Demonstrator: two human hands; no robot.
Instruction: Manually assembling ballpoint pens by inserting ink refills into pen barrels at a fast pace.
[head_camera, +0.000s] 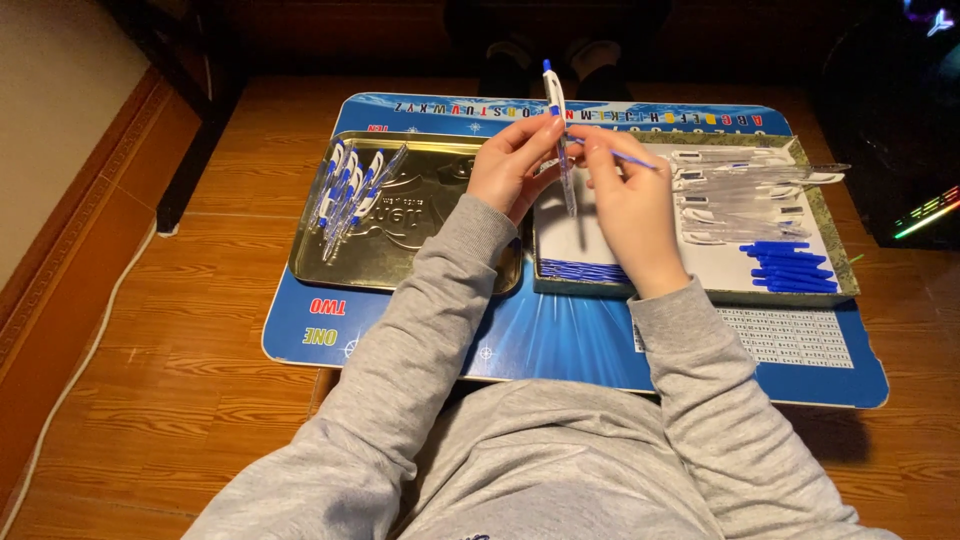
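Observation:
My left hand (510, 160) holds a clear pen barrel with a white and blue clip (556, 110) upright above the trays. My right hand (625, 200) pinches a thin blue ink refill (628, 157) just beside the barrel, its tip pointing right. Both hands hover over the gap between a gold metal tray (400, 262) on the left and a shallow box tray (700, 268) on the right. Grey sleeves cover both arms.
Several assembled pens (348, 192) lie at the gold tray's left end. The right tray holds clear barrels (745, 190), blue caps (792, 268) and blue refills (580, 270). Both trays rest on a blue lap desk (560, 340) over a wooden floor. A person's feet (555, 55) show beyond the desk.

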